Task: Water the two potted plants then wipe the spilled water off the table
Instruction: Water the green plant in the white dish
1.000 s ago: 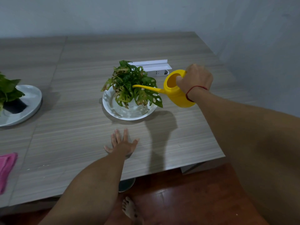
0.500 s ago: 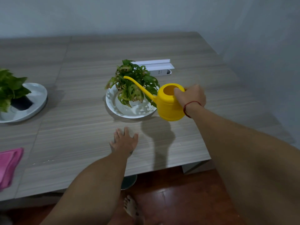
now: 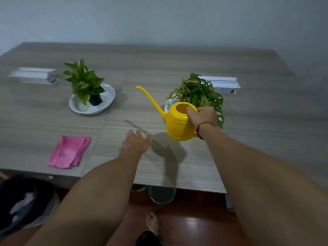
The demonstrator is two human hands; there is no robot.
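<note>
My right hand [image 3: 202, 116] grips the handle of a yellow watering can [image 3: 177, 122], held level above the table with its long spout pointing up and left. Behind the can stands a plant with holed, mottled leaves [image 3: 197, 94] in a white dish, partly hidden by the can. A second plant with green and cream leaves [image 3: 83, 81] sits in a black pot on a white dish [image 3: 106, 105] at the left. My left hand [image 3: 136, 142] rests flat on the wooden table [image 3: 248, 132], fingers spread. A folded pink cloth [image 3: 69, 151] lies near the front edge.
Two white boxes lie at the back of the table, one behind the right plant [image 3: 225, 85] and one at far left [image 3: 32, 74]. A dark bag on a mesh chair [image 3: 24, 201] is below left. A round table foot [image 3: 162, 194] and my bare foot [image 3: 153, 222] show on the red floor.
The can has come away from the right plant, lowered and swung left to level. My view has turned left, bringing the left plant and the whole pink cloth into sight.
</note>
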